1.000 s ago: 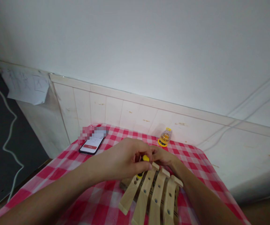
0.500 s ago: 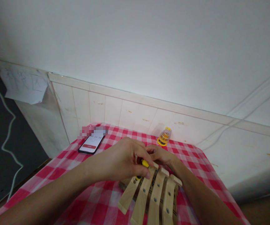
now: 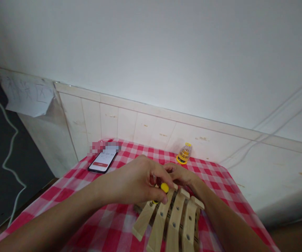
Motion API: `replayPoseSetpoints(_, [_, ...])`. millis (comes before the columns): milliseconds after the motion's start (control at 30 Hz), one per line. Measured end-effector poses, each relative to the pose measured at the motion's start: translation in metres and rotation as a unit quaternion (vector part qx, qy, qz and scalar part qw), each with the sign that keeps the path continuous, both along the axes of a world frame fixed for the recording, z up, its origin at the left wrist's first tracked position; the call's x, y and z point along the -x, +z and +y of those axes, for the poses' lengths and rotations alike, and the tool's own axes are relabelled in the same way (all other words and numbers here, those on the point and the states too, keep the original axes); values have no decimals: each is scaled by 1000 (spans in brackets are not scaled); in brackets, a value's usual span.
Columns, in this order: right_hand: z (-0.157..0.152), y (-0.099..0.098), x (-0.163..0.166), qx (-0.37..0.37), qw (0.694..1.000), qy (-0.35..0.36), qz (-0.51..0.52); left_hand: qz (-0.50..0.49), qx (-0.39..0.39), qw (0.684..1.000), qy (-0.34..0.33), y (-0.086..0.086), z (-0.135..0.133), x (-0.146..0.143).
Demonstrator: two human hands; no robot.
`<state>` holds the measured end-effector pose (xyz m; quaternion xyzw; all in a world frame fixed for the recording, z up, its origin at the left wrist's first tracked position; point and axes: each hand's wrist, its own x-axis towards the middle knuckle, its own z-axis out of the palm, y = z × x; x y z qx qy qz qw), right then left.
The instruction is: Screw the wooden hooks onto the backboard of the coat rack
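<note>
My left hand (image 3: 142, 182) is closed around a small screwdriver (image 3: 164, 188) with a yellow end. The tool's tip is down near the leftmost slat, where a bit of yellow and black shows; the tip itself is hidden. Below it lies a wooden rack (image 3: 175, 217), several pale slats with upturned ends fixed by screws across a darker board. My right hand (image 3: 181, 174) grips the far edge of that rack, with its fingertips partly hidden behind my left hand and the wood.
A red-and-white checked cloth (image 3: 109, 224) covers the table. A phone (image 3: 102, 161) with a running timer lies at the back left. Against the panelled wall (image 3: 145, 122) stands a yellow-and-clear cone-shaped bit holder (image 3: 184, 154). A white cable (image 3: 7, 150) hangs at the left.
The yellow end of the screwdriver has tilted slightly, showing more of its round top, as my left fingers shifted on it. My right hand and the rack stay about where they were.
</note>
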<state>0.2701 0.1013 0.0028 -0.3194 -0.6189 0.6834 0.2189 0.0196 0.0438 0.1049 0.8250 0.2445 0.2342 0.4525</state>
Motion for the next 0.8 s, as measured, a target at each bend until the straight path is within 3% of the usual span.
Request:
replayPoseSetpoints(467, [1, 0, 0, 10, 1000, 2, 11, 6, 32, 999, -25, -4, 1, 3])
replayPoseSetpoints(800, [3, -11, -1, 17, 1000, -12, 15, -35, -42, 998, -31, -7, 1, -3])
